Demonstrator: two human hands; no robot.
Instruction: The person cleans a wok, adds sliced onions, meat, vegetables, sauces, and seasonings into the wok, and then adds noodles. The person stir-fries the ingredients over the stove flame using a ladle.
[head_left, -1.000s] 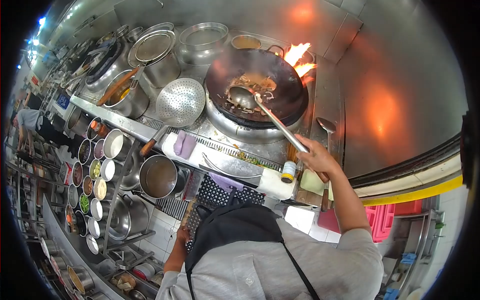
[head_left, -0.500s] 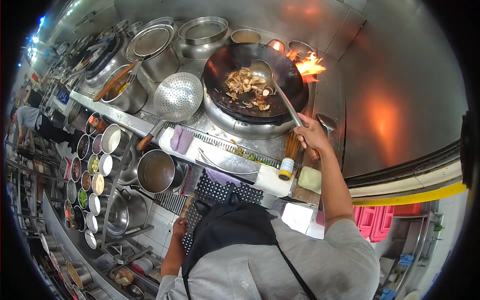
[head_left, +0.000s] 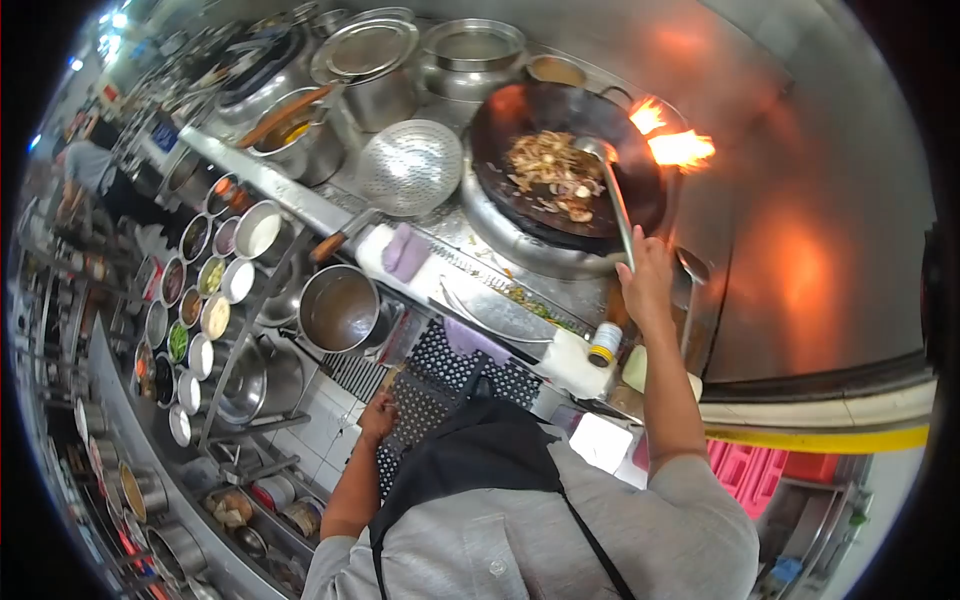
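Ladle (head_left: 617,195): positioned between the right hand (head_left: 650,270) and the wok (head_left: 533,107), with its bowl inside the wok. Left hand (head_left: 378,415): low, at the body's left side; fingers curled, opening narrow. Whether it grips the tan item (head_left: 391,378) directly beyond it cannot be told. Right hand: extended in front of the body, closed around the ladle's handle; the near end of the handle is hidden by the hand and forearm. Jar (head_left: 605,343): at the counter's near edge, left of the right forearm. White cloth (head_left: 577,365): just left of the jar. Pot (head_left: 381,320): further left, containing brown liquid. Purple cloth (head_left: 404,252): folded, on the counter beyond the pot. Strainer (head_left: 410,170): perforated, left of the wok, wooden handle pointing toward the pot. Food (head_left: 548,160): browned pieces heaped inside the wok; the ladle's bowl sits at the heap's right edge. Flames (head_left: 680,148): at the wok's far right side.
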